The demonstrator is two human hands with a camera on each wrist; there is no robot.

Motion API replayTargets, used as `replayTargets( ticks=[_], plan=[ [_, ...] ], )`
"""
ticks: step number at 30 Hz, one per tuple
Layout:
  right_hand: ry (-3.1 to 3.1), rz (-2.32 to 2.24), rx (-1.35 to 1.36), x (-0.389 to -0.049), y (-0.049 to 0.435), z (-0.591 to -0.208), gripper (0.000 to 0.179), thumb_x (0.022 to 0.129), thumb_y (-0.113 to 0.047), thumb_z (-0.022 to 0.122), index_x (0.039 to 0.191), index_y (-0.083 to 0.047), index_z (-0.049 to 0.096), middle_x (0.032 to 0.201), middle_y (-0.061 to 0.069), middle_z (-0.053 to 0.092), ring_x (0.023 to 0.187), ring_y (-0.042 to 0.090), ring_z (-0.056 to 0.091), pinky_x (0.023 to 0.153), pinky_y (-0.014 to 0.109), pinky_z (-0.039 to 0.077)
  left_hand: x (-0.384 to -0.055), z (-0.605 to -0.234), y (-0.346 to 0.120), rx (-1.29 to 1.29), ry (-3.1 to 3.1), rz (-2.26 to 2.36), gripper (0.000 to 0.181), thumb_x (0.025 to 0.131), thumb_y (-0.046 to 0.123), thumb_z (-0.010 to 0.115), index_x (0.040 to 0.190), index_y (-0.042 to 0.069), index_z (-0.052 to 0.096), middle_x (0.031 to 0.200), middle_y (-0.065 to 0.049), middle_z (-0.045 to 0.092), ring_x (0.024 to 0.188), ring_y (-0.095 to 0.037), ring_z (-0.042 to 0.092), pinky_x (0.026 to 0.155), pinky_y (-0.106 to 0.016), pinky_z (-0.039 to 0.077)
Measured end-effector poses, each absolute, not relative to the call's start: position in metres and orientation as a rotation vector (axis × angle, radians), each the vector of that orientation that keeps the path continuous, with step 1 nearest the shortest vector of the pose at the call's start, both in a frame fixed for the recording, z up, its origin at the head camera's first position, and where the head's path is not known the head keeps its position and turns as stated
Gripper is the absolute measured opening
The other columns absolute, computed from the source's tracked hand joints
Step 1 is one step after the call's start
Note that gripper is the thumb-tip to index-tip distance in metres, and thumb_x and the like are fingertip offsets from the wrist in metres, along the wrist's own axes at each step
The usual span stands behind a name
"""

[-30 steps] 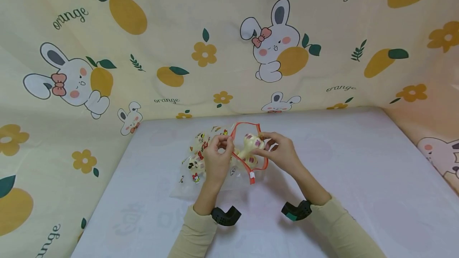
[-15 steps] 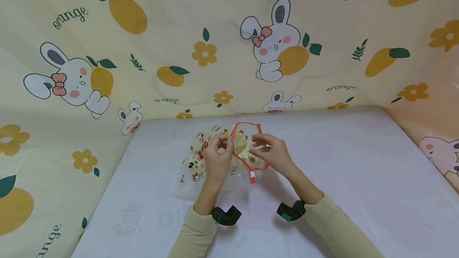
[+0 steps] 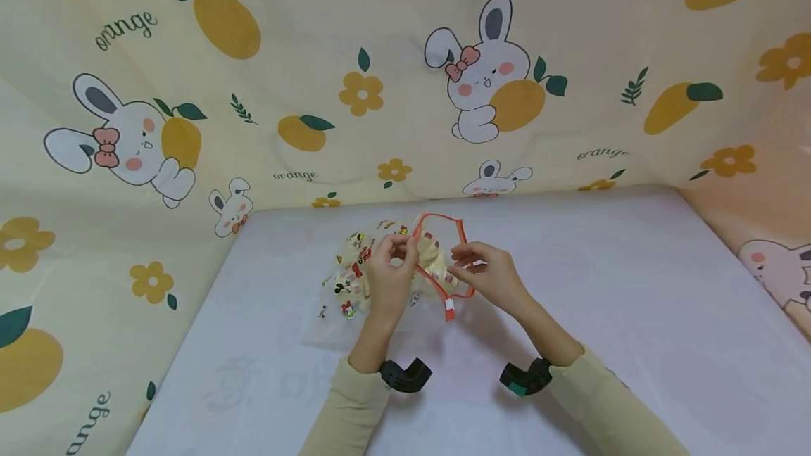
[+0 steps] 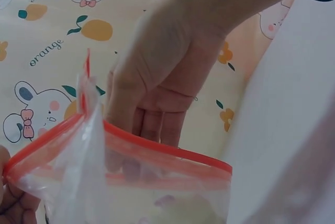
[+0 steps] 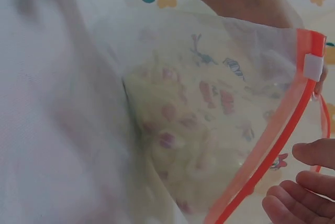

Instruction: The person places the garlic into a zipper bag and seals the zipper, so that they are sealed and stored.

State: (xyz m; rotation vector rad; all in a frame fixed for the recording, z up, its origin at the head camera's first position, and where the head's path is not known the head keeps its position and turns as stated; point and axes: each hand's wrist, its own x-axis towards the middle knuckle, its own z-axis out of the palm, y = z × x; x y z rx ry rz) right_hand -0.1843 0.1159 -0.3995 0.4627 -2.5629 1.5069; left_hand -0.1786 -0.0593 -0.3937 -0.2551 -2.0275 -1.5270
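Observation:
A clear zip bag (image 3: 329, 335) with cartoon prints and a red zip edge (image 3: 461, 231) rests on the table, its mouth held wide toward the right. My left hand (image 3: 388, 280) pinches the near rim of that mouth. Just at the opening is my right hand (image 3: 494, 274); in the right wrist view its fingers (image 5: 309, 203) are loosely bent, thumb apart, around nothing visible. Inside lie pale yellow soft-looking things (image 5: 170, 116) with purple marks; their kind is unclear through the film. A white slider (image 5: 313, 67) sits at one end of the zip.
A white-covered table (image 3: 602, 287) extends around the bag. Behind it hangs a cream cloth (image 3: 393, 41) printed with rabbits, oranges and flowers. Black wrist cameras (image 3: 405, 376) sit at both sleeve cuffs.
One second ago my right hand held a pale yellow piece at the bag's mouth; it let go, and the piece now lies inside. My left hand and the bag's rim have shifted slightly right.

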Motion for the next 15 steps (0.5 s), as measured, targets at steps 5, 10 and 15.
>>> replayTargets(
  ticks=[5,10,15],
  plan=[
    [-2.565,1.479,0.449,-0.182,0.121,-0.401,0.026,0.081,-0.008,0.075,0.104,0.002,0.069,0.098,0.017,0.073,0.084,0.022,0.069,0.075,0.028,0.059,-0.18,-0.398,-0.053,-0.262,-2.015,-1.528,0.008,0.088,0.004,0.061,0.089,-0.002,0.066,0.072,-0.017,0.068,0.067,-0.012,0.06,0.061,-0.02,0.05],
    [-2.58,1.442,0.445,-0.179,0.129,-0.403,0.021,0.082,-0.008,0.074,0.101,0.001,0.07,0.096,0.017,0.074,0.083,0.022,0.069,0.071,0.016,0.055,-0.18,-0.401,-0.045,-0.287,-2.019,-1.518,0.008,0.088,0.004,0.061,0.088,-0.002,0.066,0.071,-0.016,0.069,0.065,-0.019,0.062,0.06,-0.02,0.05],
    [-2.6,1.423,0.436,-0.177,0.138,-0.406,0.021,0.083,-0.008,0.073,0.101,0.002,0.07,0.095,0.016,0.074,0.083,0.022,0.069,0.07,0.012,0.052,-0.182,-0.403,-0.037,-0.305,-2.028,-1.479,0.007,0.087,0.003,0.061,0.088,-0.002,0.066,0.071,-0.016,0.07,0.064,-0.025,0.064,0.06,-0.022,0.052]
  ],
)
